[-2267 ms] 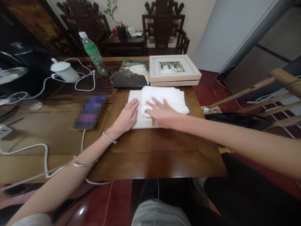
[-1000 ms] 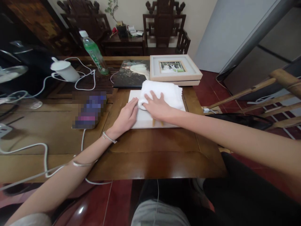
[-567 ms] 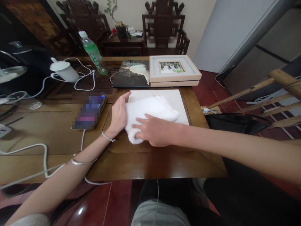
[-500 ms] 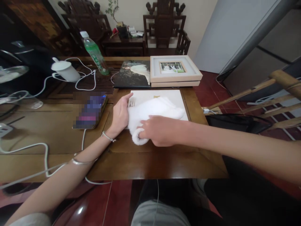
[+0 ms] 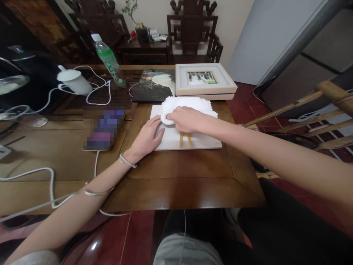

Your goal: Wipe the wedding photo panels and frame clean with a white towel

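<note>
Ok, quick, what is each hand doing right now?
Left hand: open, flat on the white board, holding nothing.
Right hand: pressed on the white cloth; whether its grip closes on it cannot be told.

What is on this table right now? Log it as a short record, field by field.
left hand: left hand flat on the near left part of the white board
right hand: right hand pressing the white towel onto the board's far part
board mark: tan legs-like shape near the front edge
behind: framed photo, dark photo print
left side: green bottle, white cup, white cables
surface: wooden table
</note>
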The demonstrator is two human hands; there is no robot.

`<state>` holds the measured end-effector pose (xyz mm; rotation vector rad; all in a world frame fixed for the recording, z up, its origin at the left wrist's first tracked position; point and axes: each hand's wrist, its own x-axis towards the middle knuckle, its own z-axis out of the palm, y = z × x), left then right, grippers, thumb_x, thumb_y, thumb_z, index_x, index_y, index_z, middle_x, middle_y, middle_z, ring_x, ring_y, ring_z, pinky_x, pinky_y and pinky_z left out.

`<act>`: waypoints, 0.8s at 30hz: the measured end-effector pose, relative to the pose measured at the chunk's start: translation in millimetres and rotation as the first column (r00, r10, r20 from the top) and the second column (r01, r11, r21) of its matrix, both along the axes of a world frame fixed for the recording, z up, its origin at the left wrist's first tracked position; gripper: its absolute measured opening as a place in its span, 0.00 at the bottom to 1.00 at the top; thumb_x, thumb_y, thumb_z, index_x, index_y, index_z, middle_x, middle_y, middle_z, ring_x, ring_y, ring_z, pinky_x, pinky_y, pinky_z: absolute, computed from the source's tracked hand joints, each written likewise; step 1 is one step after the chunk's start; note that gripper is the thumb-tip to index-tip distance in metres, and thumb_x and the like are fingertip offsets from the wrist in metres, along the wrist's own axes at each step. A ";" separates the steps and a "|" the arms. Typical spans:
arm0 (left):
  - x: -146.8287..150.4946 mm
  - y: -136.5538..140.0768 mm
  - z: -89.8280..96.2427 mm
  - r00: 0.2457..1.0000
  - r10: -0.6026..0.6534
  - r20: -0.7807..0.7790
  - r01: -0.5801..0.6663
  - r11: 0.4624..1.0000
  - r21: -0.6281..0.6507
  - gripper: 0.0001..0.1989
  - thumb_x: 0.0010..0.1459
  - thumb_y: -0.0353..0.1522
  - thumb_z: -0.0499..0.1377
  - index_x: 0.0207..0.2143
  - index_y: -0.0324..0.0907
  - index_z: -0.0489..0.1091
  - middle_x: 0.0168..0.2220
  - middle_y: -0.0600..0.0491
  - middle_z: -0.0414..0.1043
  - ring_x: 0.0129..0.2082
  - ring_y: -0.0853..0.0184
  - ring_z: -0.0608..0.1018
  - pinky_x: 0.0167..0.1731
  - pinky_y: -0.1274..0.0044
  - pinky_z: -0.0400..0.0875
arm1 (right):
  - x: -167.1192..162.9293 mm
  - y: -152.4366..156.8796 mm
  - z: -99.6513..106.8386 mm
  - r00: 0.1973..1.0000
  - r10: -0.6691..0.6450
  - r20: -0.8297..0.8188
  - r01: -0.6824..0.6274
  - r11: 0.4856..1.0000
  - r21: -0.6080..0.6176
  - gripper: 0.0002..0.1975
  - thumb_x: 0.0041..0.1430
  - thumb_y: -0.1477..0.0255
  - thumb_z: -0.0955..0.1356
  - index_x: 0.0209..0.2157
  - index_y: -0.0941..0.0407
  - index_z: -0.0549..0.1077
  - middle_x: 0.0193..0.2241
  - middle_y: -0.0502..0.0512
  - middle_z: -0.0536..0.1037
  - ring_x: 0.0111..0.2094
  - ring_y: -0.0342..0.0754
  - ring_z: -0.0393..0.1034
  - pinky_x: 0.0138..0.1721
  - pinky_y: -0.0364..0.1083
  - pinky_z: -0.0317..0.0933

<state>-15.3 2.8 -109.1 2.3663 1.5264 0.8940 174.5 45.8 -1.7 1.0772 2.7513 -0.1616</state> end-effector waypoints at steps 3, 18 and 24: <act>1.2 -0.8 1.0 1.000 0.003 -0.003 -0.003 1.000 0.013 0.22 0.67 0.37 0.50 0.56 0.34 0.71 0.61 0.39 0.71 0.61 0.51 0.73 0.64 0.58 0.66 | -11.3 9.4 1.5 0.998 -0.049 -0.048 0.048 0.999 -0.020 0.20 0.62 0.82 0.62 0.52 0.59 0.76 0.48 0.68 0.78 0.41 0.55 0.72 0.32 0.48 0.52; -2.9 -1.1 -4.0 0.999 0.029 -0.044 -0.029 1.000 0.001 0.23 0.68 0.38 0.50 0.58 0.34 0.71 0.63 0.37 0.69 0.65 0.50 0.70 0.67 0.56 0.63 | -19.5 40.8 10.9 0.991 -0.072 -0.116 0.069 0.997 -0.029 0.09 0.59 0.83 0.62 0.35 0.58 0.72 0.36 0.61 0.75 0.34 0.51 0.64 0.33 0.48 0.49; -2.8 -0.8 -4.4 0.997 0.037 -0.063 -0.038 0.999 -0.005 0.25 0.68 0.38 0.49 0.58 0.32 0.71 0.64 0.36 0.68 0.66 0.51 0.69 0.68 0.58 0.62 | 50.8 55.5 23.1 0.969 -0.244 -0.042 0.238 0.965 -0.108 0.10 0.54 0.84 0.63 0.27 0.54 0.64 0.27 0.54 0.69 0.29 0.49 0.61 0.32 0.49 0.49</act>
